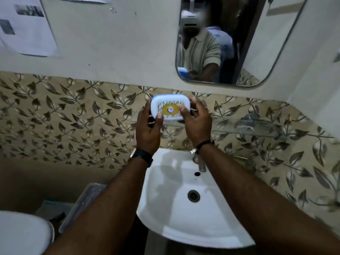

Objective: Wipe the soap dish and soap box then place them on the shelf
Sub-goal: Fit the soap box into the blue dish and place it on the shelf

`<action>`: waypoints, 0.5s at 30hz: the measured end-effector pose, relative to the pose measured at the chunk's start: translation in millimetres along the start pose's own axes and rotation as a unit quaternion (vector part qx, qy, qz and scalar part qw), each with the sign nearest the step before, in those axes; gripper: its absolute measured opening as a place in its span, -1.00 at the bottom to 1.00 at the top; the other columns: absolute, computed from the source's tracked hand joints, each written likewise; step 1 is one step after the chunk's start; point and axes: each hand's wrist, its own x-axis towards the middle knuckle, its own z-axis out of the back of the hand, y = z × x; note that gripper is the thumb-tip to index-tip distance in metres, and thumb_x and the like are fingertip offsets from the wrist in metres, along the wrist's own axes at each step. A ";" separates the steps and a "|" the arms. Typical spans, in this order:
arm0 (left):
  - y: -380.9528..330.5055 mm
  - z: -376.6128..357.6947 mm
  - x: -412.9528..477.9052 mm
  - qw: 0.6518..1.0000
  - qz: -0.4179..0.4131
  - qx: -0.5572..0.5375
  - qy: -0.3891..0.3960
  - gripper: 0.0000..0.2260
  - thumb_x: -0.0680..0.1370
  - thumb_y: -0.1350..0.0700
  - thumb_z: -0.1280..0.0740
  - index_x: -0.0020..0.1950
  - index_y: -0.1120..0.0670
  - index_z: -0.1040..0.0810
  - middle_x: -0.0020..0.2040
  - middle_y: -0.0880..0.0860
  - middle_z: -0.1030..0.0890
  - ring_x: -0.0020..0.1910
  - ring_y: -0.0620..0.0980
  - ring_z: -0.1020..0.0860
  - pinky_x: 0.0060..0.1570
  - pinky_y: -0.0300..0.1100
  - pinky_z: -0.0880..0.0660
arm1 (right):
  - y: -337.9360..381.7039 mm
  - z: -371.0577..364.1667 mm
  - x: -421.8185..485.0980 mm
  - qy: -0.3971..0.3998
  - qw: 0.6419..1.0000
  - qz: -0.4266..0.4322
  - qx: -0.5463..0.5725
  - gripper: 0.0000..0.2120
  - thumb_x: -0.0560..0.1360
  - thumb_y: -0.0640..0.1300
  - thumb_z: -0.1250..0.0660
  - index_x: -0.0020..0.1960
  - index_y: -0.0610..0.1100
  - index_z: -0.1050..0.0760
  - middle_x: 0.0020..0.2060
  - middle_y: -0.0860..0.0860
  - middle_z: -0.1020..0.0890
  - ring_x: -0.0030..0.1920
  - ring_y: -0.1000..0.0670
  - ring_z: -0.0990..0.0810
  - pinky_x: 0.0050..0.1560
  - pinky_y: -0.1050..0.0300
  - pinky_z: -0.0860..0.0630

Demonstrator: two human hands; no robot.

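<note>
1. Soap box (170, 107), white w/ yellow ring on lid, held up in front of leaf-pattern tiles, above glass shelf (257, 132).
2. L hand (148, 129) pinches box's left end; thumb on lid.
3. R hand (197, 124) pinches right end.
4. Sink (211, 223) below both wrists; mirror (230, 43) above.

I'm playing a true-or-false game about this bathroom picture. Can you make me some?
1. Both hands, left hand and right hand, hold the soap box. True.
2. The soap box is lying in the sink. False: it is held up above the sink, in front of the tiled wall.
3. A mirror hangs on the wall. True.
4. The wrists are bare. False: a watch is on the left wrist and a bead bracelet is on the right.
</note>
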 end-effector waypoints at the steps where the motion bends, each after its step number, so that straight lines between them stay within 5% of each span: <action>1: -6.5 -6.8 9.9 0.999 -0.027 0.015 0.021 -0.54 0.62 0.00 -0.33 0.51 0.05 -0.39 0.25 0.15 -0.57 0.08 0.10 -0.64 0.02 0.16 -0.61 | 7.7 8.3 13.9 -0.014 1.000 -0.015 0.012 -0.73 0.49 -0.02 -0.46 0.15 -0.06 -0.55 -0.02 0.01 -0.67 -0.06 0.06 -0.70 -0.19 0.01 -0.69; 6: -35.9 -51.5 42.6 0.994 -0.061 0.071 0.062 -0.51 0.51 -0.12 -0.42 0.42 -0.05 -0.50 0.13 -0.03 -0.68 -0.06 -0.14 -0.64 -0.07 -0.28 -0.58 | 27.5 63.1 63.2 -0.090 0.993 -0.048 -0.052 -0.80 0.42 0.07 -0.50 -0.09 0.00 -0.55 -0.22 0.07 -0.68 -0.26 0.07 -0.70 -0.42 -0.05 -0.66; 10: -39.5 -77.8 45.1 0.989 -0.056 0.112 0.074 -0.55 0.46 -0.17 -0.44 0.30 -0.03 -0.59 0.06 0.03 -0.58 -0.05 0.02 -0.62 -0.01 -0.06 -0.60 | 19.0 89.5 75.2 -0.088 0.982 -0.099 -0.131 -0.74 0.45 0.16 -0.45 -0.06 -0.03 -0.60 -0.16 0.01 -0.71 -0.22 -0.02 -0.71 -0.27 -0.09 -0.68; 15: -26.8 -95.4 34.7 0.980 -0.063 0.165 0.090 -0.57 0.47 -0.18 -0.41 0.19 0.08 -0.66 -0.07 0.02 -0.48 -0.07 0.07 -0.53 -0.01 -0.04 -0.50 | 3.6 105.8 71.4 -0.074 0.973 -0.127 -0.180 -0.56 0.49 0.24 -0.32 -0.19 -0.15 -0.61 -0.28 -0.02 -0.68 -0.24 -0.05 -0.66 -0.24 -0.02 -0.61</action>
